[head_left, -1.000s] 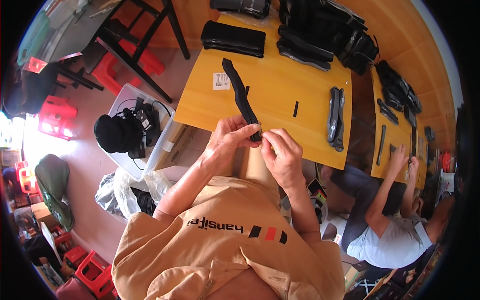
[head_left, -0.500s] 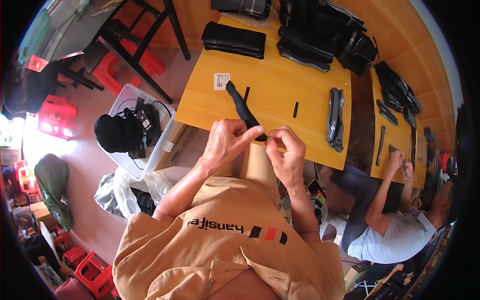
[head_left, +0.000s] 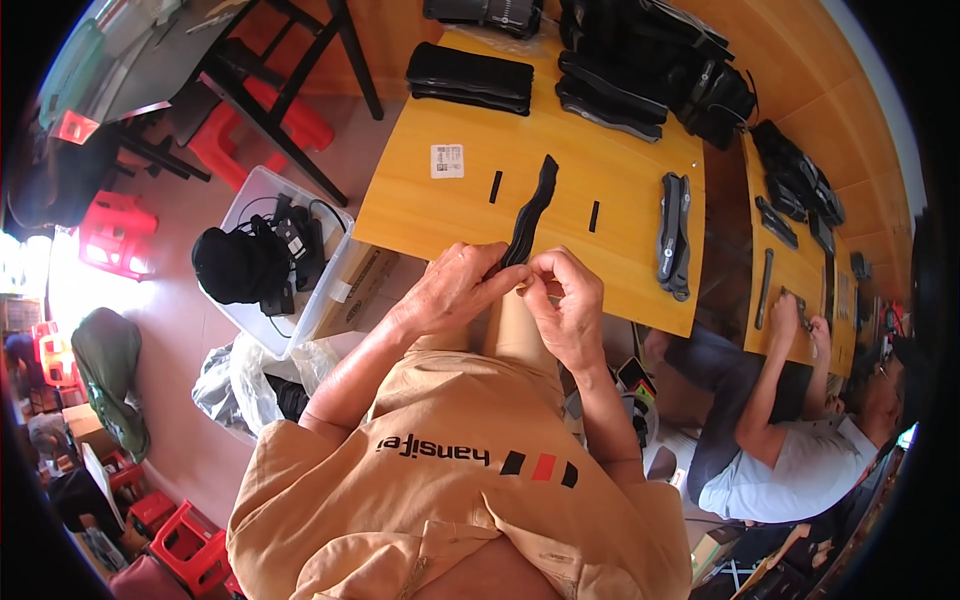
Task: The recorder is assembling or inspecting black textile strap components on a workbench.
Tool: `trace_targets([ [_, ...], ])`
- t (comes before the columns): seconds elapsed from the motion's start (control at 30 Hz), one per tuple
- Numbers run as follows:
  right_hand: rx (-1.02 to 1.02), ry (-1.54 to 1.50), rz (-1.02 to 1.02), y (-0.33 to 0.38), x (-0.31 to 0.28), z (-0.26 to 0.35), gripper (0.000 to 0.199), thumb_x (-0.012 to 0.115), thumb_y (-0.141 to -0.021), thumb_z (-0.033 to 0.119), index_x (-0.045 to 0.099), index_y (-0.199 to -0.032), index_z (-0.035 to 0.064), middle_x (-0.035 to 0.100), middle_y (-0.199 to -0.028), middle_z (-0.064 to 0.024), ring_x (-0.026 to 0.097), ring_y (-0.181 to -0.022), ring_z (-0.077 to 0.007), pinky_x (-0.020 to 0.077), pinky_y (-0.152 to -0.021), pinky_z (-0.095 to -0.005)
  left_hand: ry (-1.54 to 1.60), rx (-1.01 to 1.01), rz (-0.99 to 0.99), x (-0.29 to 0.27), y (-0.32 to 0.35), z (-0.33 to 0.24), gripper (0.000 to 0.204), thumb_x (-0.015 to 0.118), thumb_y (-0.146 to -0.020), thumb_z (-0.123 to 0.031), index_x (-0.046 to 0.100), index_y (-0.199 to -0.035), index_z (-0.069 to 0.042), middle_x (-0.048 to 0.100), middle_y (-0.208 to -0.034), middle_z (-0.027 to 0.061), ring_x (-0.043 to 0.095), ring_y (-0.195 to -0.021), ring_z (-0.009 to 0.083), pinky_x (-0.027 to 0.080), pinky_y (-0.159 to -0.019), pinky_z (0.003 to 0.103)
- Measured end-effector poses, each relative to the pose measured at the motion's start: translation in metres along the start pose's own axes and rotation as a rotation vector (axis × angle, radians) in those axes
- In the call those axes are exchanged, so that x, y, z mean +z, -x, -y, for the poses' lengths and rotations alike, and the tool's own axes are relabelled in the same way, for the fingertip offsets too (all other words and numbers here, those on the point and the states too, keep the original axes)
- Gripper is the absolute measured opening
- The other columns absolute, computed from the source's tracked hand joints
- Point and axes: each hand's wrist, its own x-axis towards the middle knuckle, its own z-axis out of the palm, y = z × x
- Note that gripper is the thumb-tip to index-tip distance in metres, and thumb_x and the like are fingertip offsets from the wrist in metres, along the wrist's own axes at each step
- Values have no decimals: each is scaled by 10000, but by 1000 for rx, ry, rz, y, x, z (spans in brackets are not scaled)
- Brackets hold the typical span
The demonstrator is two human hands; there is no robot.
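A black padded fabric strap (head_left: 535, 212) rises over the near part of the yellow table, its free end pointing away from me. My left hand (head_left: 455, 288) is closed round its near end, thumb laid towards the right. Touching that same end, my right hand (head_left: 566, 308) pinches with thumb and forefinger; the exact bit between its fingertips is too small to make out. Two short black strips (head_left: 496, 187) lie on the wooden table (head_left: 400, 215), beside a white printed label (head_left: 447, 161). Black-and-grey straps (head_left: 673, 237) rest near the right edge.
Folded black bands (head_left: 470, 78) and further dark gear line the table's far side. At left, a clear plastic bin (head_left: 262, 190) holds a black cap and cables, near a red stool (head_left: 115, 235). On the right, a co-worker (head_left: 780, 465) handles something at another table (head_left: 757, 270).
The strap's free end has swung from the left, by the label, to the right, and now points away from me. My hands stay together at its near end.
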Motion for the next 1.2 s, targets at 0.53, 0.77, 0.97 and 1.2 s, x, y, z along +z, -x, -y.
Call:
trace_targets([
  [0.53,235,-409,71,-6,-16,8,27,534,-865,2,529,-846,-17,524,-796,-25,542,-703,-79,558,-686,-257,437,-122,110,4,-3,-4,266,494,-897,-218,492,-830,39,433,-597,114,437,-550,182,372,-534,349],
  [0.77,-199,175,34,-6,-18,13,122,618,-828,17,505,-869,-1,482,-785,-84,537,-679,-189,450,-599,-287,170,-9,-34,11,-2,-10,265,513,-881,-198,486,-777,44,467,-595,178,451,-539,271,376,-539,372],
  [0.97,-290,333,122,-10,-25,11,134,613,-822,8,481,-840,7,442,-737,-100,503,-631,-249,404,-552,-347,204,-83,12,8,0,-17,260,520,-871,-192,482,-768,43,490,-610,207,454,-553,325,379,-547,389],
  [1.2,12,-213,190,-9,-27,8,133,485,-855,30,472,-725,5,453,-715,-56,472,-569,-140,430,-511,-282,398,-8,65,14,3,-6,271,505,-884,-231,525,-767,13,470,-570,72,437,-521,159,358,-498,304],
])
